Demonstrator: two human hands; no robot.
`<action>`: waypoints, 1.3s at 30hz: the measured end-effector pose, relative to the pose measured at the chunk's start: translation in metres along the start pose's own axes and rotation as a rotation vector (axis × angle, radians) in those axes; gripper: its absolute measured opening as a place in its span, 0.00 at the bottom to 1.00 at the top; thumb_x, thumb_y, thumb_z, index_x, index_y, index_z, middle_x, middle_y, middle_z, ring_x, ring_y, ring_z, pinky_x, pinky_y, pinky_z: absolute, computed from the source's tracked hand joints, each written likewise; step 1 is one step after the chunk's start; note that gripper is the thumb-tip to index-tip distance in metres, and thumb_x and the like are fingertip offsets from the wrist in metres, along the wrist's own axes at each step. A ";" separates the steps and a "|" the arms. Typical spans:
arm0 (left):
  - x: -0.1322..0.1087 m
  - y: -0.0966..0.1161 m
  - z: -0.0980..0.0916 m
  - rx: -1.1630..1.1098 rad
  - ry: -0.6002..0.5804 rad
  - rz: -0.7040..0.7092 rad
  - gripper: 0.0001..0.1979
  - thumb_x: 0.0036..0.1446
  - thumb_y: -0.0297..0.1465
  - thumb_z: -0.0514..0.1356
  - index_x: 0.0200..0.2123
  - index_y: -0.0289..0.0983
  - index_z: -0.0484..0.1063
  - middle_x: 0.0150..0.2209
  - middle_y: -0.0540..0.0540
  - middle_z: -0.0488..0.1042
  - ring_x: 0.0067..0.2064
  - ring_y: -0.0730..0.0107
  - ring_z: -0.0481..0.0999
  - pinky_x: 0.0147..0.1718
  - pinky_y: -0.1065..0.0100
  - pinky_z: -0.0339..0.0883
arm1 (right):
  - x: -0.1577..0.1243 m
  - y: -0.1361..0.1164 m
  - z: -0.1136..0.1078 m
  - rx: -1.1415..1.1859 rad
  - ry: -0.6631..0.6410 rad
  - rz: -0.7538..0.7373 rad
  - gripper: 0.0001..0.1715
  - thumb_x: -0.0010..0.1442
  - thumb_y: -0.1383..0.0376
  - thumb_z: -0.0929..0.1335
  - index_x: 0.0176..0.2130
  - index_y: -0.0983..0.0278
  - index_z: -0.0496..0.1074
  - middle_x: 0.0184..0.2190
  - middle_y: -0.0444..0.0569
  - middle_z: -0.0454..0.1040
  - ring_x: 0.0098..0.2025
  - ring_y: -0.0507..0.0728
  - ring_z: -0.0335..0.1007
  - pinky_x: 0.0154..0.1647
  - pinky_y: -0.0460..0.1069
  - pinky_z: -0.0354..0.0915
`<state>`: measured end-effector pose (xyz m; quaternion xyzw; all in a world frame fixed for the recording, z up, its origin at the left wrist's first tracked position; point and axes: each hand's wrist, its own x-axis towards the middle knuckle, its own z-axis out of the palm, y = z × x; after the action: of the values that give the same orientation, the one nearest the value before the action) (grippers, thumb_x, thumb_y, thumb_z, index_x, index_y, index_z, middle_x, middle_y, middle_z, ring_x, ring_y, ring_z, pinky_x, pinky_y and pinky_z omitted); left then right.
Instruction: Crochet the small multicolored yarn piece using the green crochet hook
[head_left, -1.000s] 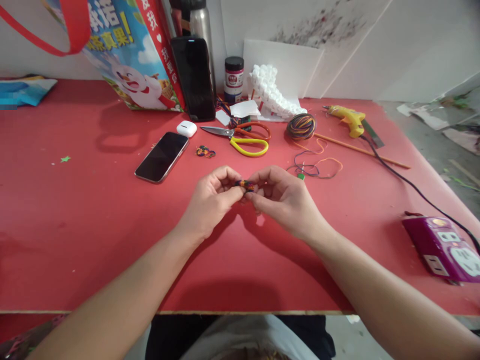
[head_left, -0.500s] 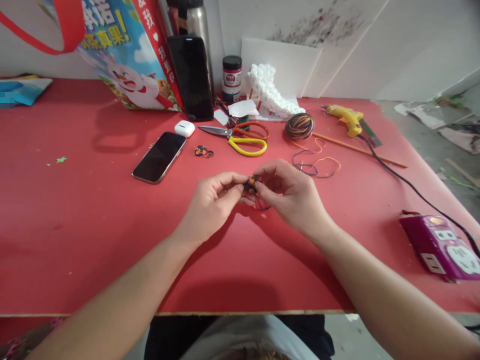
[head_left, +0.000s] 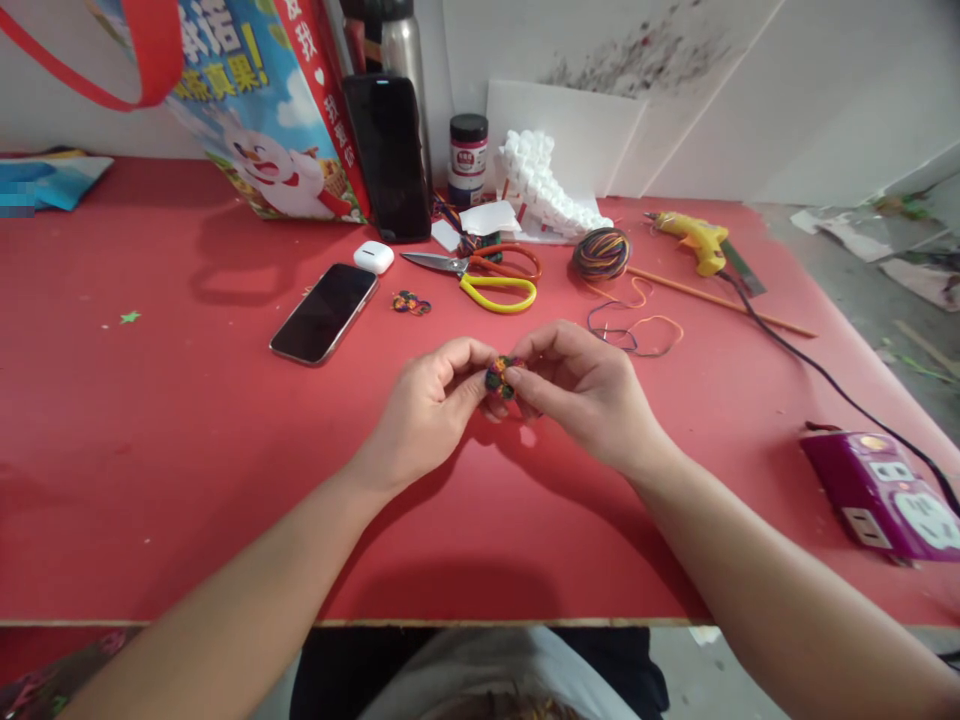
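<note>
Between my two hands is a small multicoloured crocheted flower [head_left: 501, 378], in dark green, orange and magenta yarn. My left hand [head_left: 431, 405] pinches its left side between thumb and fingers. My right hand [head_left: 581, 390] grips its right side, the thumb lying over the front. Fingers hide part of its edge. A second small piece of the same yarn [head_left: 411, 302] lies on the red table [head_left: 480, 540] beyond my left hand. Farther off are scissors [head_left: 499, 290] with orange and yellow handles and a ball of variegated yarn [head_left: 601, 253], its loose strand trailing toward my right hand.
A phone [head_left: 325, 313] and a white earbud case [head_left: 373, 257] lie to the left. A yellow glue gun [head_left: 694, 240] trails its cord past a purple power box [head_left: 885, 495] at right. Along the back stand a gift bag [head_left: 277, 150], an upright phone [head_left: 388, 160] and a jar [head_left: 468, 160].
The crocheted flower has turned in my fingers, and more of its face shows. The blue strand below it is no longer visible. The view has shifted slightly.
</note>
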<state>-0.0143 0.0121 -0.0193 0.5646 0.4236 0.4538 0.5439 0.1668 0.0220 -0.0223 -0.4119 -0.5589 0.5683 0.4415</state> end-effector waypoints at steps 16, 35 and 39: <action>0.001 -0.003 -0.001 -0.004 -0.012 -0.050 0.04 0.61 0.28 0.68 0.35 0.36 0.76 0.27 0.51 0.78 0.27 0.74 0.79 0.28 0.74 0.74 | -0.002 0.004 -0.002 -0.132 0.007 -0.068 0.07 0.63 0.63 0.72 0.40 0.61 0.70 0.28 0.41 0.74 0.21 0.49 0.70 0.18 0.45 0.66; 0.001 -0.005 0.008 -0.126 0.122 -0.127 0.05 0.58 0.30 0.70 0.34 0.36 0.78 0.28 0.51 0.78 0.28 0.73 0.78 0.32 0.71 0.76 | -0.001 0.017 0.007 -0.549 0.163 -0.530 0.08 0.62 0.73 0.69 0.38 0.60 0.72 0.38 0.47 0.73 0.34 0.54 0.71 0.34 0.50 0.72; -0.001 -0.005 0.007 -0.008 0.116 -0.074 0.04 0.59 0.30 0.69 0.36 0.36 0.78 0.30 0.50 0.80 0.30 0.72 0.80 0.32 0.71 0.77 | 0.000 0.015 0.007 -0.251 0.186 -0.288 0.03 0.60 0.69 0.71 0.35 0.61 0.76 0.42 0.51 0.75 0.39 0.55 0.74 0.33 0.49 0.71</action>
<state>-0.0080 0.0102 -0.0245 0.5191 0.4734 0.4671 0.5369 0.1596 0.0209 -0.0371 -0.4301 -0.6352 0.3849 0.5132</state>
